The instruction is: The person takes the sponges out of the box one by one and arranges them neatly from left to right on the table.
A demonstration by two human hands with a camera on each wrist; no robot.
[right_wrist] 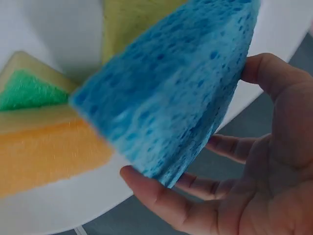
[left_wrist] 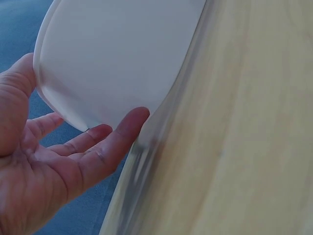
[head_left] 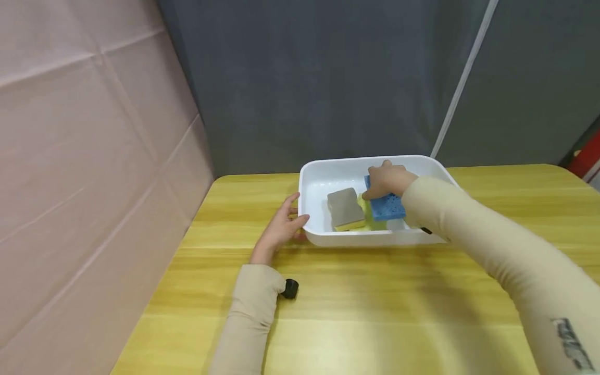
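Yellow wood-grain counter (head_left: 375, 291) carries a white rectangular plastic tub (head_left: 323, 179), the landmark here. Inside the tub lie a grey-topped yellow sponge (head_left: 346, 208) and a yellow-green sponge (head_left: 364, 204). Above those, the right hand (head_left: 388, 179) pinches a blue porous sponge (head_left: 386, 205). The left hand (head_left: 283, 226), fingers relaxed, touches the tub's near-left corner.

Head cam looks down from afar; both wrist cams sit close, sharing white tub (head_left: 375, 237).
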